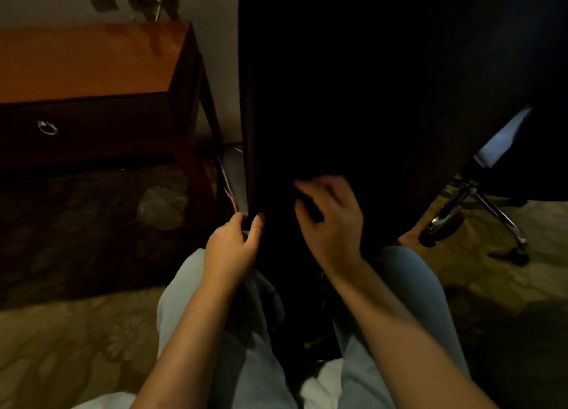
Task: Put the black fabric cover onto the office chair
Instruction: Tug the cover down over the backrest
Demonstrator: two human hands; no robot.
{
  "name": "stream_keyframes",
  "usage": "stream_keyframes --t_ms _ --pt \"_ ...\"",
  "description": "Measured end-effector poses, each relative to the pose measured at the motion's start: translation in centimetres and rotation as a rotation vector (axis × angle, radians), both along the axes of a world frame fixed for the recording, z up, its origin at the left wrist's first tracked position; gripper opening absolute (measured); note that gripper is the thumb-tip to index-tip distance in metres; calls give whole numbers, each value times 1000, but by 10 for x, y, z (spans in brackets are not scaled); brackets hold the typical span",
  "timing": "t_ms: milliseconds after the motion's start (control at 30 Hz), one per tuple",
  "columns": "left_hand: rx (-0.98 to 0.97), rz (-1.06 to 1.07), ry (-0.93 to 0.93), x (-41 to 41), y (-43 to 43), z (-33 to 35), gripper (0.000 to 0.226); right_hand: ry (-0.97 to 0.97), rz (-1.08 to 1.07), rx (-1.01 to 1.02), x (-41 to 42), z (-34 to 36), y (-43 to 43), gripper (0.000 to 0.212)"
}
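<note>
Cover (353, 85) | left hand (233, 242) pinches edge | right hand (332, 221) grips hem

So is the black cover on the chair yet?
Mostly on: the cover hangs over the chair, and the left hand and right hand grip its bottom edge. Too dark to tell if it's fully down.

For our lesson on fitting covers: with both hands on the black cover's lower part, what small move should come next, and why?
Probably tug the cover downward: the left hand pinches its side edge, the right hand grips its bunched lower edge.
</note>
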State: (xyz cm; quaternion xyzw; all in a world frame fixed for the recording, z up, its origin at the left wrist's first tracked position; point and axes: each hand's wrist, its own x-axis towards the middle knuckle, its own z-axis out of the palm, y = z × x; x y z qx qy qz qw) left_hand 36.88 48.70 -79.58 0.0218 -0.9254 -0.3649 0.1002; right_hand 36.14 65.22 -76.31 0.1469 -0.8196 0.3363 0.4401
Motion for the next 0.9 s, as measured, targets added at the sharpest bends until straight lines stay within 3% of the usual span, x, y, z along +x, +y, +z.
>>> stream_keyframes --t_ms 233,400,667,767,900 --pt "-8 3 17 0 -3 -2 35 -692 82 153 10 -105 5 26" --pt "-2 17 25 0 1 -2 36 -515 60 103 8 -86 10 27" --pt "26 -32 6 0 -4 -4 34 114 -67 -231 13 35 10 19" --pt "0 -26 1 -3 -5 -6 35 123 -8 -144 13 41 -2 21" --pt "54 -28 18 -1 -4 -2 51 -1 51 54 5 -3 -14 26"
